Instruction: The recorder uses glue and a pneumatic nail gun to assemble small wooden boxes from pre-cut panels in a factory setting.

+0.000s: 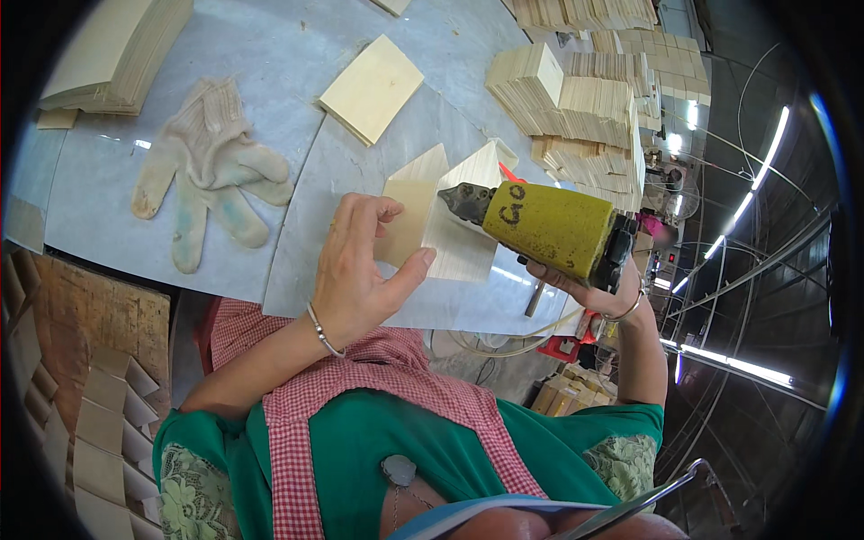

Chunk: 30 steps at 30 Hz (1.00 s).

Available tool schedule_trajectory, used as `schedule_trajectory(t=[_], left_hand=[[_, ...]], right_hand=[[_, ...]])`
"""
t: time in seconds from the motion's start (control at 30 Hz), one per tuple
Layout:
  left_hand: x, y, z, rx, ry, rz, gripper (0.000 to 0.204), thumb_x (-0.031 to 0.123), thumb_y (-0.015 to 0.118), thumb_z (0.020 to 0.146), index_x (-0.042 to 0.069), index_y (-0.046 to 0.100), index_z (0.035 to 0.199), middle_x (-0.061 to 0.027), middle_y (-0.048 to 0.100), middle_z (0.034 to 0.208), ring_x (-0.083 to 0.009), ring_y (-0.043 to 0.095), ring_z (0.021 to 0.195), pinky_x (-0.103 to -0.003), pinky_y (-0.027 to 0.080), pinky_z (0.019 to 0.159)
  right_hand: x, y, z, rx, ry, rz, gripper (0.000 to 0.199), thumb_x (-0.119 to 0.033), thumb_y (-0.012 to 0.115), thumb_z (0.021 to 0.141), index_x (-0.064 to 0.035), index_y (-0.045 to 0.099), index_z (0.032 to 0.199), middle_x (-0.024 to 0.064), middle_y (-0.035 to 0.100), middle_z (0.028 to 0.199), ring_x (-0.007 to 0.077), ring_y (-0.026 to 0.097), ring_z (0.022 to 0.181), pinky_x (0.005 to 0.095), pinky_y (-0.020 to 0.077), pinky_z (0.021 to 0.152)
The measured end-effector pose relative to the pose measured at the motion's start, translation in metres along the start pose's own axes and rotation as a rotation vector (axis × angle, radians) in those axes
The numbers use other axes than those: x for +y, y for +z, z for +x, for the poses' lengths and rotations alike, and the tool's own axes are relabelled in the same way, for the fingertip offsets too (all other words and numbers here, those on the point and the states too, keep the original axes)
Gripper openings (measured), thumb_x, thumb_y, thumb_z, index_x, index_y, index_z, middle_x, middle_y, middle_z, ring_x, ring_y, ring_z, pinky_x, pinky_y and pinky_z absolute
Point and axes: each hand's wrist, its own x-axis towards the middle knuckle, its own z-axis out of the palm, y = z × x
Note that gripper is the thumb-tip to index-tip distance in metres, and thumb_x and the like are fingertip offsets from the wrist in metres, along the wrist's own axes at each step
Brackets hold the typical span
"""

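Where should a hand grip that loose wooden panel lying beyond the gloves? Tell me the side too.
Grip the wooden panel by its near long edge, coming from the person's side. It lies flat on the table with bare surface around it, and that thick edge faces the hands, so fingers can pinch top and bottom there.

A pale grey worktable (270,72) is spread beneath and beyond the grip, with a worn pair of cloth gloves (211,166) laid well to its left. Stacks of thin wooden sheets (585,99) are piled behind and to the right of the grip. Long tube lights (751,193) are hung under a dark roof frame far to the right.
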Motion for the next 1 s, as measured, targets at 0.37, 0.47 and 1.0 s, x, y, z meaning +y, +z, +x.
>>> schedule_trajectory(t=[0.37,0.47,1.0], left_hand=[[-0.001,0.000,0.000,0.009,0.016,0.005,0.043,0.017,0.072,0.072,0.000,0.048,0.105,-0.0134,0.048,0.096,-0.0258,0.051,0.080,-0.035,0.044,0.072],[-0.001,0.000,0.000,0.020,0.026,0.001,0.044,0.017,0.072,0.072,0.000,0.048,0.105,-0.0132,0.048,0.096,-0.0254,0.051,0.080,-0.035,0.044,0.072],[-0.002,0.000,0.000,0.020,0.031,0.010,0.046,0.014,0.072,0.070,0.001,0.047,0.106,-0.0129,0.047,0.095,-0.0252,0.051,0.079,-0.035,0.044,0.071]], right_hand=[[-0.031,-0.012,0.014,-0.112,0.137,0.035,0.022,-0.024,0.067,0.077,-0.0128,0.071,0.096,0.0045,0.068,0.088,0.0239,0.062,0.077,0.0365,0.0455,0.069],[-0.010,-0.005,0.008,0.021,-0.093,-0.057,0.025,-0.025,0.070,0.072,-0.0106,0.069,0.093,0.0043,0.066,0.083,0.0241,0.061,0.074,0.0364,0.0451,0.068],[-0.033,-0.010,-0.007,0.022,-0.086,0.261,0.033,-0.017,0.073,0.058,0.0031,0.060,0.081,0.0160,0.060,0.067,0.0356,0.057,0.058,0.0339,0.0457,0.056]])
